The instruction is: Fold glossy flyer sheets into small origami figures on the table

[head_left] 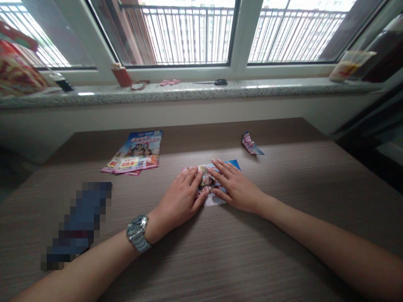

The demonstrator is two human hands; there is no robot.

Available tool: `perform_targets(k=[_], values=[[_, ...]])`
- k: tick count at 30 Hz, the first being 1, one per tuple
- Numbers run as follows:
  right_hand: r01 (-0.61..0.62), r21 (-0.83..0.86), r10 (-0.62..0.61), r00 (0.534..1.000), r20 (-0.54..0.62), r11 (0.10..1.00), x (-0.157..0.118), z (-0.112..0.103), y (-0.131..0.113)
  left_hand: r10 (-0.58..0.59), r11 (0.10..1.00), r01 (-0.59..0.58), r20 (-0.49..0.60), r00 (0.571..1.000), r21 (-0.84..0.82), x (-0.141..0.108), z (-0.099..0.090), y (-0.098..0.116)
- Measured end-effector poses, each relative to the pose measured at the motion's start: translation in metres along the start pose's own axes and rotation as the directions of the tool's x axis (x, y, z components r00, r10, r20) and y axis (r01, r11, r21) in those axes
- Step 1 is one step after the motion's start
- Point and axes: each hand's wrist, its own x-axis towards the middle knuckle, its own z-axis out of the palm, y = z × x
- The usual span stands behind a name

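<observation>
A printed paper flyer (207, 181) lies flat on the table in front of me, with a blue corner at its far right. My left hand (179, 193), a metal watch (137, 233) on its wrist, rests on the flyer's left part with its fingers stretched out. On the right part lies my right hand (234, 184), palm down and fingers spread. Both hands press on the paper without gripping it, and they hide much of it. Beyond the right hand sits a small folded paper piece (248, 143) in similar printed colours.
A stack of flyers (135, 151) lies at the back left of the brown table (283, 243). Nearer on the left is a pixelated dark blue object (83, 218). On the stone windowsill (189, 93) are scissors (220, 82), a red box (121, 76) and a plastic cup (348, 66).
</observation>
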Motion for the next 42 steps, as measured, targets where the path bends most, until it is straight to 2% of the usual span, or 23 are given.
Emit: perform_targets(k=[8,17,27,33,37,42], values=[[-0.051,-0.047,0.055,0.995,0.085,0.998,0.001,0.004,0.0,0.014,1.0,-0.014,-0.036,0.999,-0.021,0.005,-0.005,-0.003],[-0.059,-0.046,0.061,0.997,0.042,0.997,0.0,0.007,0.0,-0.003,0.998,0.002,0.007,1.0,0.069,0.003,0.014,-0.011],[-0.212,-0.098,0.215,0.977,0.015,0.972,-0.004,0.008,0.014,-0.035,0.996,0.033,0.034,0.999,0.08,0.005,0.011,-0.009],[-0.218,-0.099,0.22,0.975,0.007,0.971,-0.006,0.008,0.017,-0.032,0.997,0.029,0.037,0.999,0.077,0.003,0.009,-0.01],[-0.224,-0.113,0.226,0.974,0.008,0.968,-0.005,0.008,0.017,-0.091,0.99,0.086,0.041,0.995,0.112,0.001,0.008,-0.013],[-0.24,-0.13,0.245,0.969,0.029,0.962,-0.005,0.006,0.016,-0.113,0.986,0.105,0.053,0.992,0.133,-0.001,0.007,-0.015]])
